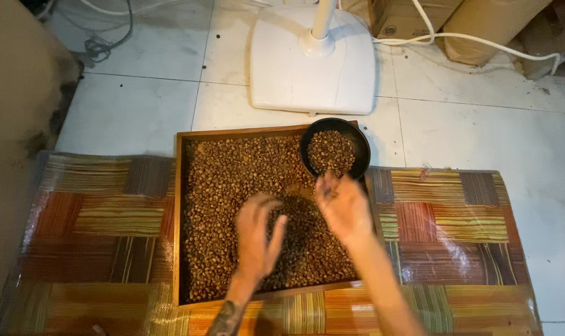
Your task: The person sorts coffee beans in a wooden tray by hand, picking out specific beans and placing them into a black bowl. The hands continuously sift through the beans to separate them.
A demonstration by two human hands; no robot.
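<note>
A wooden tray [180, 218] lies on a striped mat, filled with brown beans [220, 186]. A black bowl [359, 140] holding more beans sits on the tray's far right corner. My left hand [256, 235] rests on the beans in the middle of the tray, fingers spread and slightly curled. My right hand [343, 206] hovers just below the bowl, fingertips pinched together near its rim, apparently on some beans; what it pinches is too small to see clearly.
The colourful striped mat [108, 218] covers the near floor. A white fan base [312, 59] with its pole stands on white tiles beyond the tray. Cardboard boxes [413, 18] and a white cable [481, 40] lie at the back right. A brown sack fills the left edge.
</note>
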